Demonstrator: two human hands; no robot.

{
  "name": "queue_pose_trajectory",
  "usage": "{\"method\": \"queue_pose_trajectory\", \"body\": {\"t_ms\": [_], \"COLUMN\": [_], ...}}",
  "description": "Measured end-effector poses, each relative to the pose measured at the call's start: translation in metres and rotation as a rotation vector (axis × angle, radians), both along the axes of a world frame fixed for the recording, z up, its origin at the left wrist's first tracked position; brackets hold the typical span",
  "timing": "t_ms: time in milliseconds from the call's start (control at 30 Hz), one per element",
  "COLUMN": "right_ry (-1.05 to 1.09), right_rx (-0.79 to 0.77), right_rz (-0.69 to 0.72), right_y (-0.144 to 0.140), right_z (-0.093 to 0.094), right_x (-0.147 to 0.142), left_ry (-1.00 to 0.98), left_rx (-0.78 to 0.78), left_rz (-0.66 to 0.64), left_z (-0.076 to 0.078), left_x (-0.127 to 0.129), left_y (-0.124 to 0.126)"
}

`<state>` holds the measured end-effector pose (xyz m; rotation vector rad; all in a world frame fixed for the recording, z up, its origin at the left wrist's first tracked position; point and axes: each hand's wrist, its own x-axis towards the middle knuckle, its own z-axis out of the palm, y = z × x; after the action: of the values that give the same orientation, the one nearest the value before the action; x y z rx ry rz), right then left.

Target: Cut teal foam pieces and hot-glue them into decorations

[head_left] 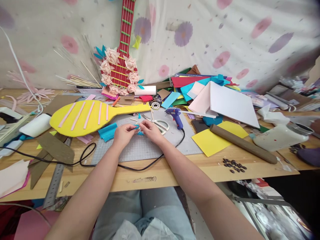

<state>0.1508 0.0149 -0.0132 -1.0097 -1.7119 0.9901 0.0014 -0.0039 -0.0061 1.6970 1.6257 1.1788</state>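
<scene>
A: Largest first. What carries everything?

B: Wooden desk (155, 176), cluttered. On it a grey cutting mat (147, 148) with a printed grid, directly in front of the person.

A: Big items around the mat?

B: Yellow paddle shape (87, 118) with pink strips, lying flat at the mat's upper left. White sheet (231, 103) on a heap of coloured paper at right. Brown tube (243, 143) across a yellow sheet (212, 140).

A: Tools?

B: Blue glue gun (175, 116) standing at the mat's far edge, black cord running off it. Scissors (157, 122) just beside it, lying open.

A: Hands?

B: Left hand (123, 134) and right hand (150, 130) meet over the mat's far half. Fingers of both closed, pinching one small blue paper piece (138, 130) between them.

A: Its look?

B: Turquoise, crinkled, mostly hidden by fingertips; shape not resolvable. Matching blue crepe scrap (107, 131) lies just left of the left hand.
</scene>
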Motion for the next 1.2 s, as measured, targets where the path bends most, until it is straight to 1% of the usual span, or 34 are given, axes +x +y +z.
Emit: {"method": "queue_pose_trajectory", "body": {"t_ms": [100,200,267,367,467,567,700,800,900,967,1033,1100,1200], "right_ry": [-0.058,-0.166,-0.256,-0.359,-0.460,-0.507,-0.412,-0.350,-0.443,-0.525,-0.558,-0.560,-0.599], "right_rx": [0.029,0.068,0.115,0.164,0.121,0.054,0.016,-0.018,-0.052,-0.081,-0.095,-0.084,-0.005], "right_rz": [-0.006,-0.045,-0.103,-0.244,-0.381,-0.450,-0.432,-0.423,-0.442,-0.464,-0.484,-0.480,-0.436], "right_y": [-0.002,-0.006,-0.009,-0.009,-0.007,-0.005,-0.003,0.002,0.007,0.010,0.012,0.013,0.013], "right_z": [0.001,0.008,0.013,0.019,0.022,0.024,0.028,0.031,0.033,0.033,0.033,0.032,0.029], "right_x": [-0.001,0.001,0.003,0.007,0.010,0.014,0.022,0.032,0.043,0.049,0.054,0.058,0.065], "left_ry": [0.063,0.105,0.117,0.088,0.021,-0.019,-0.069,-0.121,-0.147,-0.127,-0.105,-0.099,-0.123], "left_rx": [0.008,0.005,-0.001,-0.010,-0.024,-0.028,-0.014,-0.014,-0.027,-0.031,-0.030,-0.028,-0.004], "left_rz": [-0.030,-0.049,-0.043,-0.017,0.000,0.007,0.020,-0.013,-0.038,-0.039,-0.041,-0.045,-0.049], "left_z": [-0.001,-0.002,-0.003,-0.005,-0.005,-0.003,0.001,0.000,-0.004,-0.006,-0.006,-0.005,-0.002], "left_x": [0.000,0.000,-0.001,-0.002,-0.002,-0.003,-0.006,-0.009,-0.010,-0.010,-0.010,-0.010,-0.009], "left_y": [0.000,0.000,0.001,0.002,0.003,0.003,0.004,0.006,0.008,0.009,0.009,0.009,0.009]}}
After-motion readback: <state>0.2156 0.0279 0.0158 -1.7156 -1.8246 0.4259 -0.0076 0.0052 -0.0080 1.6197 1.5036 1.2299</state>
